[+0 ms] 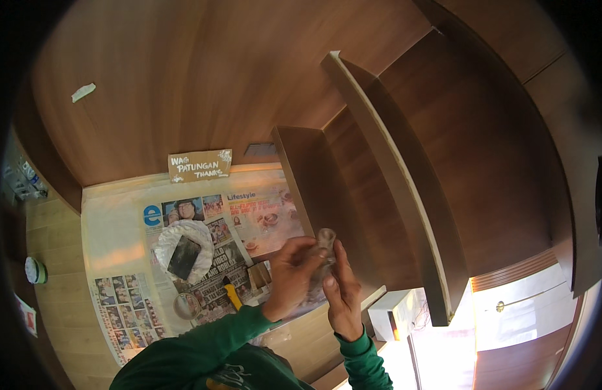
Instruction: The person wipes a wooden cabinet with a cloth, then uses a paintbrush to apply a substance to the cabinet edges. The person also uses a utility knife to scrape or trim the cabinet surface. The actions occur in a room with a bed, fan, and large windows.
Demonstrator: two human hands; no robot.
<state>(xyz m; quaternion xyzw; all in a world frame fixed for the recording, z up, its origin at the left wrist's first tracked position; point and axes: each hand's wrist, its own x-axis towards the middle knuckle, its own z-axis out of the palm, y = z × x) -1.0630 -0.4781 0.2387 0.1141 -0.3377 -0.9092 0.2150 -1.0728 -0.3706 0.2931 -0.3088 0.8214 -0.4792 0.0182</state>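
In the lower middle, the left hand and right hand pinch a smoky see-through thing, maybe plastic. If the fingers loosen, it could slip onto the newspaper.

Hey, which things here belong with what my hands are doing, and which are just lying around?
Likely in use:
blurred translucent item, between left hand and right hand
yellow-handled tool
dark flat rectangle on crumpled white material
newspaper beneath

Probably just lying about:
cardboard sign
white box
green-and-white round container
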